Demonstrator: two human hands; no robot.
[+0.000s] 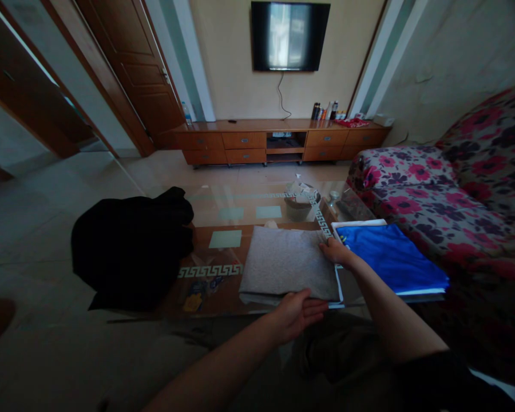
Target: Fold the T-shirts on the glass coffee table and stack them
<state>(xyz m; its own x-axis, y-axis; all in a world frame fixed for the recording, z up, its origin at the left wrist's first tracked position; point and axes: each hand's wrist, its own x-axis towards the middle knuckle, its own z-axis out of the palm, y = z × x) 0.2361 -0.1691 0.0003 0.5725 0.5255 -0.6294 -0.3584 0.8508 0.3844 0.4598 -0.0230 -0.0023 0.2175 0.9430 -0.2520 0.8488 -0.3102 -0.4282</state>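
Observation:
A folded grey garment (287,260) lies on a glass-topped coffee table, with white and light-blue edges showing under it. My left hand (298,315) is at its front edge, thumb against the cloth and fingers stretched out to the right. At the garment's right edge my right hand (340,253) holds the border, its fingertips partly hidden. Just right of that hand is a folded stack with a bright blue garment (386,254) on top and white layers beneath. A heaped black garment (129,249) covers the table's left end.
The glass table (206,209) has a patterned border. A basket (298,207) and a glass jar (333,197) show at its far right. A floral sofa (420,171) stands to the right. Beyond are a low wooden cabinet (244,140) and a wall-mounted television (289,37).

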